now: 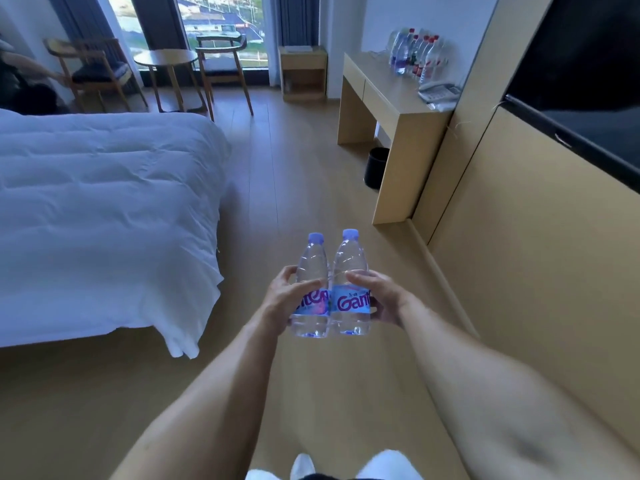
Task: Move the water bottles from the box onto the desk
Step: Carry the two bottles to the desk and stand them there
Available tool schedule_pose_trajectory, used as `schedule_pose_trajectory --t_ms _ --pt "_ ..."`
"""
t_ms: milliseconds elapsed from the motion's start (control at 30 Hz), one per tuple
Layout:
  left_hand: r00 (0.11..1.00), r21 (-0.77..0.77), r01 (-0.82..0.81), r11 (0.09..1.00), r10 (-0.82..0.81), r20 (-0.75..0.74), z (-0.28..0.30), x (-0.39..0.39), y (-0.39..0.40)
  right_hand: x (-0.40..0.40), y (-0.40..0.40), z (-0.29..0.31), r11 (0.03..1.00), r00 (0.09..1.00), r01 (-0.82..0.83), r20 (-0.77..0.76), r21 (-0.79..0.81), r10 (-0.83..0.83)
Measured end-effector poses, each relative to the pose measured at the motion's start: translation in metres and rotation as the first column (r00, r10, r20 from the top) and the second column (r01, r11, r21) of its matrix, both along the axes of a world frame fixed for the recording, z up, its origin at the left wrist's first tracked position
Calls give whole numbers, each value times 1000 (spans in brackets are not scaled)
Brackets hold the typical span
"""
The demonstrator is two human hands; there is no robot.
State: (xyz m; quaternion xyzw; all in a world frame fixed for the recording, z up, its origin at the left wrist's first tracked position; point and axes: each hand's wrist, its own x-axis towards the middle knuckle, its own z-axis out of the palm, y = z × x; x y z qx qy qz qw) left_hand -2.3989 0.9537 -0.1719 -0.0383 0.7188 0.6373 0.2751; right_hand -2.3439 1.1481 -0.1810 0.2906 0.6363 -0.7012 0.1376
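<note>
The left hand curls round one water bottle and the right hand round a second bottle, both upright and touching, well short of the surface. More bottles stand at the surface's far end, beside a telephone.

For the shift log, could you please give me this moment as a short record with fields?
left hand: grips the left bottle
right hand: grips the right bottle
bottles held: upright, side by side, over the floor
desk: ahead on the right, not yet reached
on desk: a group of bottles and a telephone
box: not in view
</note>
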Motion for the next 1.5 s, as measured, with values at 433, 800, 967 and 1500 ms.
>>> schedule_pose_trajectory --t_ms 433,800,967,1500 --pt "999 -35 -2 999 3 33 -26 -212 61 -211 64 -29 999 999 -32 19 -38 32" --pt "992 -34 -125 992 125 21 -6 -427 144 -448 150 -17 985 986 -166 9 -43 166" --pt "988 4 -156 988 156 17 1 -507 173 -536 180 -10 981 981 -191 11 -27 192" --pt "998 -3 40 999 -40 50 -19 -842 247 -830 244 -20 1000 999 20 33 13 -20"
